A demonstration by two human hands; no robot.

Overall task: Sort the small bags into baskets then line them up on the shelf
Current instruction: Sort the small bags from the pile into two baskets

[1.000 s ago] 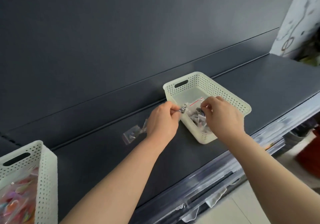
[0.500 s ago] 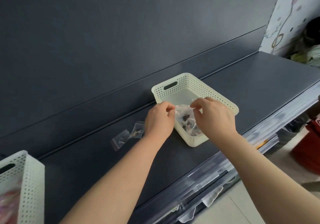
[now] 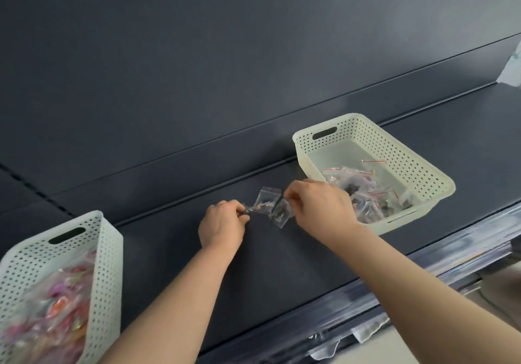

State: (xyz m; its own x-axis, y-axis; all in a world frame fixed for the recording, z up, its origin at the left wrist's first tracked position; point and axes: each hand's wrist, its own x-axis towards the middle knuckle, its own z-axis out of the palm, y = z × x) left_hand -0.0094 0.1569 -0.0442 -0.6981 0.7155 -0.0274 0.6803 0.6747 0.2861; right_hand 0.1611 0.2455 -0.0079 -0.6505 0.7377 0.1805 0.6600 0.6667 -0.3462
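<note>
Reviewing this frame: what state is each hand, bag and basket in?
Left hand, pinching a small clear plastic bag over the dark shelf.
Right hand, pinching a second clear bag beside it.
Right white perforated plastic basket, partly filled with red-sealed clear bags.
Left white perforated plastic basket, holding colourful bags.

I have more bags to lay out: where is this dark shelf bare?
The dark grey shelf is bare between the white perforated basket of colourful bags and the left hand, and right of the cream perforated basket. Crowded: between that hand and the right hand, which pinch small clear bags.
</note>
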